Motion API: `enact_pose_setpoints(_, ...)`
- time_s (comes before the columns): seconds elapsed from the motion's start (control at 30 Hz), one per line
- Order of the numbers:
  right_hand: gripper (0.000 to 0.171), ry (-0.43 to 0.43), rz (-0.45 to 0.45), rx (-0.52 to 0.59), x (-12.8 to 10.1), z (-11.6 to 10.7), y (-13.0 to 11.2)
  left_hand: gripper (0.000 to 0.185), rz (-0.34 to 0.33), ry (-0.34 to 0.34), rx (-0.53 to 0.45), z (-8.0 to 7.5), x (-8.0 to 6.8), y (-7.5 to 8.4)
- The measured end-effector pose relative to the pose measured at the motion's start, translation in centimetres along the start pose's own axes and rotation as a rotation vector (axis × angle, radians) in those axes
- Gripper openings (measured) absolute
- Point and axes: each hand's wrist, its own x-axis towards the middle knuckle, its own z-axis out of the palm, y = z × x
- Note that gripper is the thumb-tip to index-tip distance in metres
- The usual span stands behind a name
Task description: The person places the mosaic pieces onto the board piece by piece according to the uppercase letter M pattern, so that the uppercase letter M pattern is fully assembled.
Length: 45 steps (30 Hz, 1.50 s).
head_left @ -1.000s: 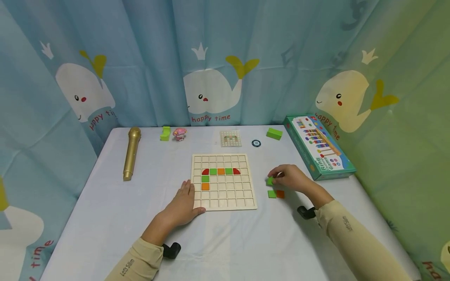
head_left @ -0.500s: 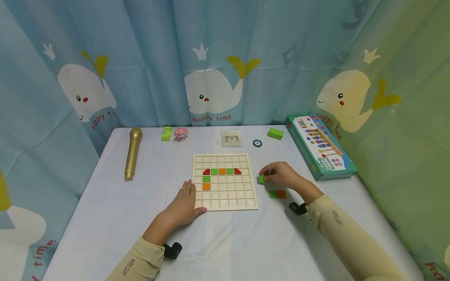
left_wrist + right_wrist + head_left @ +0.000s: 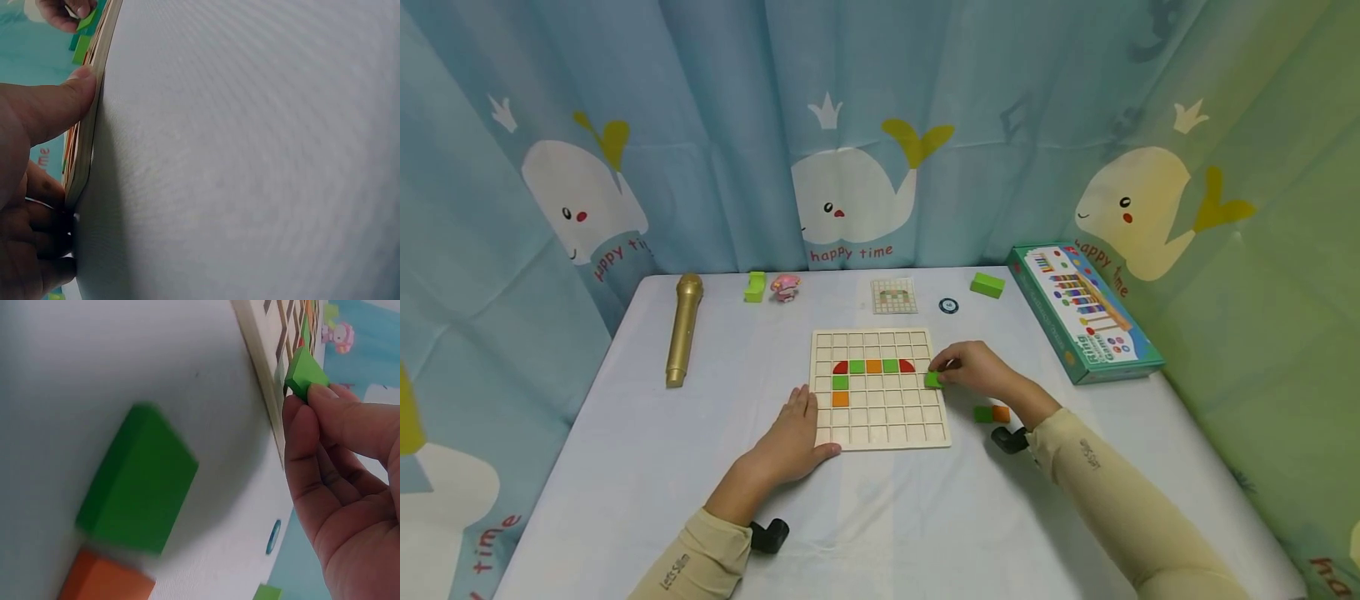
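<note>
A wooden grid board lies mid-table, carrying a row of red, green and orange tiles. Below that row's left end sit a green tile and an orange tile. My left hand rests against the board's left edge and lower left corner, fingers extended. Between thumb and fingertips my right hand pinches a green square tile, over the board's right edge. On the cloth right of the board lie another green tile and an orange tile, side by side.
Behind the board are a small pattern card, a round blue token and a green block. A gold microphone, a green notched block and a pink figurine stand left. A game box lies right.
My right hand has carried the green tile leftward from beside the loose tiles to the board's right edge. My left hand stays at the board.
</note>
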Motion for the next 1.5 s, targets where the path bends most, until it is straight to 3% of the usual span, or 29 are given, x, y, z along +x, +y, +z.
enact_pose_setpoints(0.33,0.014,-0.019,-0.021,0.012,1.0,1.0,-1.5,0.094,-0.001,-0.004,0.006,-0.2,0.0,0.0)
enact_pose_setpoints(1.1,0.011,-0.076,-0.182,0.005,3.8,3.2,-4.6,0.094,0.0,-0.006,0.002,-0.2,0.0,0.0)
enact_pose_setpoints(1.3,0.009,-0.081,-0.225,-0.044,4.5,3.9,-5.0,0.095,-0.003,-0.007,-0.008,-0.3,-0.1,0.1)
enact_pose_setpoints(1.5,0.01,-0.083,-0.199,-0.056,4.9,4.5,-5.9,0.095,-0.004,-0.008,-0.011,-0.3,0.0,0.0)
